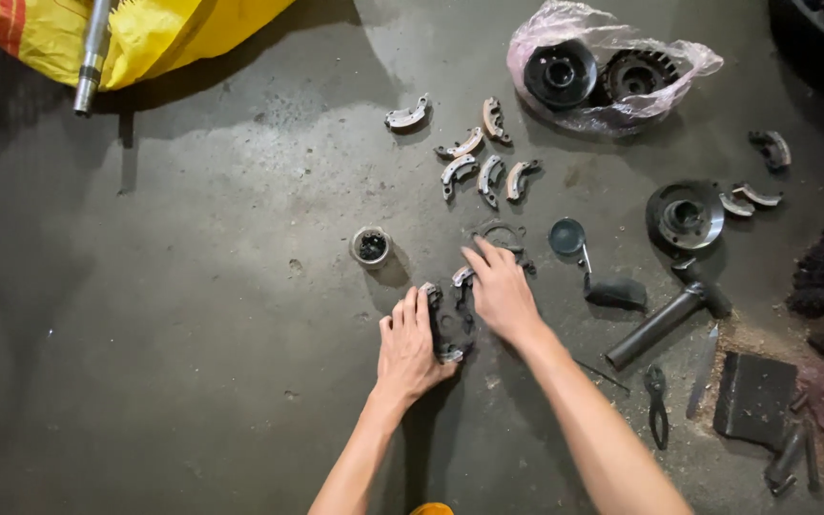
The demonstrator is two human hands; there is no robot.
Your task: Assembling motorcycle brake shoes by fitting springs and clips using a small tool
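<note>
My left hand (408, 345) lies flat on the concrete floor with its fingers against the left side of a dark, greasy clutch assembly (452, 319). Pressing on that part's right side, my right hand (501, 291) has its fingers spread over the upper edge. The assembly lies flat between both hands and carries curved shoes with pale metal ends. A thin dark ring (498, 232) lies just beyond my right fingertips. Both forearms come in from the bottom of the view.
Several loose curved clutch shoes (477, 157) lie farther out. A small grease-filled cup (371, 246) sits to the left. At right are a round plate (685, 214), a black hammer (668, 317), pliers (657, 405), a dark pad (753, 396), bagged black drums (595, 72). A yellow sack (135, 29) lies top left.
</note>
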